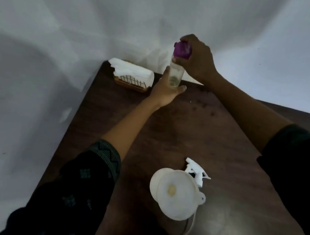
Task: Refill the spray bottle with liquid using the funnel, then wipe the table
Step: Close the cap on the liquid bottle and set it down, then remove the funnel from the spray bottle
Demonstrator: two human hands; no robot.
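At the far edge of the dark wooden table (196,132) stands a clear bottle (176,73) with a purple cap (182,50). My left hand (165,89) grips the bottle's lower body. My right hand (196,60) is closed over the purple cap from the right. Near me, a white funnel (174,193) sits in the mouth of the spray bottle, which it mostly hides. The white spray trigger head (196,170) lies on the table just behind the funnel, and its thin tube (183,234) curves toward the near edge.
A wire and wood holder with folded white cloths (133,74) sits at the table's far left corner. Pale walls surround the table on the left and behind. Small dark spots (204,106) mark the tabletop near the far edge.
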